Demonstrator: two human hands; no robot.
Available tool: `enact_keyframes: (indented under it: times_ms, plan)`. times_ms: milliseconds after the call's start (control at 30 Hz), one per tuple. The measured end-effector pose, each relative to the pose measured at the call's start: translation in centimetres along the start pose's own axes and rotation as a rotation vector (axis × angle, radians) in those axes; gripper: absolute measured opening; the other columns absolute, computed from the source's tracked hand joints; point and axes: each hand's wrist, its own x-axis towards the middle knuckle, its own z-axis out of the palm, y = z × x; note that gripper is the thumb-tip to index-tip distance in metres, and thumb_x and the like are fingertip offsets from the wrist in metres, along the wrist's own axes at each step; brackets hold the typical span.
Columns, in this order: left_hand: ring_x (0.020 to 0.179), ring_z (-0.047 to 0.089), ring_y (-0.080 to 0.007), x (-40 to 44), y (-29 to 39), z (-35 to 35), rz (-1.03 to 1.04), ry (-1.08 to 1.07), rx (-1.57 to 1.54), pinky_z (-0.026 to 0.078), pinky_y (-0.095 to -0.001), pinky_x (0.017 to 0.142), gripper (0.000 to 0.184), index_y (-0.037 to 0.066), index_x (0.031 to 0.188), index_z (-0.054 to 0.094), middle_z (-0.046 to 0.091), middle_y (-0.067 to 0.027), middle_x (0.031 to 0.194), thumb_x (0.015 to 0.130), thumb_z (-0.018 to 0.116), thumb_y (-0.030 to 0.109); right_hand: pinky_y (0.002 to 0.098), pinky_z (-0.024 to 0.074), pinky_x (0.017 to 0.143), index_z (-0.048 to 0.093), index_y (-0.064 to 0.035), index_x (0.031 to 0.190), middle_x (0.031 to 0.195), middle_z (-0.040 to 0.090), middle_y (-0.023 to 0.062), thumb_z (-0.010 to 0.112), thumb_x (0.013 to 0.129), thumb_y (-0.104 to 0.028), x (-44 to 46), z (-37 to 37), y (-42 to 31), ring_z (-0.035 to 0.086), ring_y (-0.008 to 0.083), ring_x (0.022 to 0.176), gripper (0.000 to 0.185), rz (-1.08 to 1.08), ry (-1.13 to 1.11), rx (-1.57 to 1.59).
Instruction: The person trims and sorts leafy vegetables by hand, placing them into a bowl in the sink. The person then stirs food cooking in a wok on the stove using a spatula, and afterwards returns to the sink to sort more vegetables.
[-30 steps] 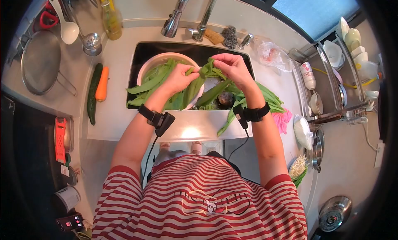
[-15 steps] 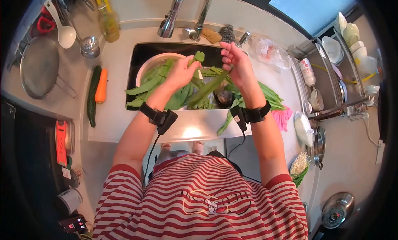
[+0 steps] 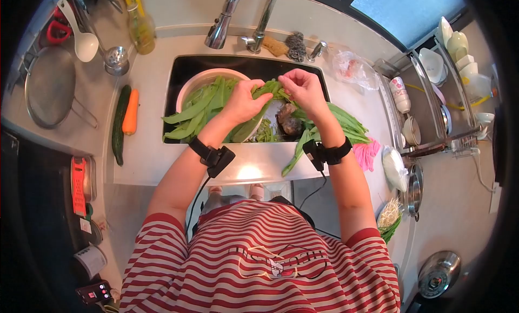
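Over the sink (image 3: 174, 88), my left hand (image 3: 244, 103) is closed round a leafy green (image 3: 269, 89). My right hand (image 3: 306, 91) pinches at the far end of the same green, thumb and fingertips together. Below and left of my left hand, a pink basin (image 3: 186, 91) holds long flat leaves (image 3: 197, 107), some hanging over its rim. Short green pieces (image 3: 265, 132) lie in the sink beside dark brown lumps (image 3: 292, 123). More long greens (image 3: 346, 124) lie across the sink's right edge, under my right wrist.
A faucet (image 3: 217, 33) rises behind the sink. A cucumber (image 3: 119, 129) and a carrot (image 3: 130, 113) lie to the left, below a hanging strainer (image 3: 50, 88). At right are a plastic bag (image 3: 354, 69), a pink cloth (image 3: 368, 153) and a dish rack (image 3: 432, 104).
My right hand has come down and left toward my left hand, its fingers now pinched together. The long leaf that hung between my hands no longer shows there.
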Motion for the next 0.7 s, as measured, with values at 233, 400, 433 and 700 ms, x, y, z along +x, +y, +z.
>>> enact_keyframes:
  times_ms: [233, 400, 433, 700]
  plan:
    - [0.067, 0.056, -0.0126, -0.8, 1.1, -0.1, 0.046, 0.009, 0.149, 0.043, -0.0246, 0.063, 0.011, -0.002, 0.082, 0.062, 0.061, -0.0103, 0.071, 0.073, 0.063, 0.005, 0.0203, 0.0449, 0.051, 0.061, -0.0002, 0.081, 0.066, 0.059, 0.0010, 0.059, 0.080, -0.011, -0.5, 0.1, -0.6, 0.056, 0.0069, 0.060, 0.011, 0.001, -0.106, -0.058]
    - [0.063, 0.054, -0.0129, -0.7, 0.0, -0.3, 0.096, 0.059, 0.018, 0.042, -0.0253, 0.059, 0.011, -0.004, 0.077, 0.060, 0.059, -0.0083, 0.068, 0.072, 0.064, 0.005, 0.0208, 0.0479, 0.054, 0.061, -0.0003, 0.085, 0.071, 0.061, 0.0030, 0.060, 0.079, -0.007, -0.8, 0.1, -0.6, 0.059, 0.0092, 0.065, 0.010, 0.057, -0.169, 0.019]
    - [0.067, 0.054, -0.0086, -0.7, 0.2, -0.3, 0.080, 0.090, -0.013, 0.043, -0.0232, 0.062, 0.010, -0.004, 0.080, 0.062, 0.061, -0.0050, 0.071, 0.074, 0.063, 0.004, 0.0212, 0.0483, 0.055, 0.061, -0.0010, 0.085, 0.072, 0.062, 0.0036, 0.061, 0.078, -0.006, -0.8, 0.3, -0.2, 0.060, 0.0100, 0.065, 0.009, 0.114, -0.149, 0.232]
    - [0.059, 0.050, -0.0056, 0.7, 2.5, 0.1, -0.202, 0.461, -0.505, 0.040, -0.0213, 0.054, 0.009, 0.000, 0.072, 0.061, 0.058, -0.0005, 0.066, 0.076, 0.064, 0.007, 0.0199, 0.0461, 0.057, 0.060, -0.0008, 0.078, 0.071, 0.060, 0.0020, 0.062, 0.075, -0.001, -1.7, 4.2, 2.3, 0.056, 0.0073, 0.062, 0.004, -0.104, -0.127, 0.274]
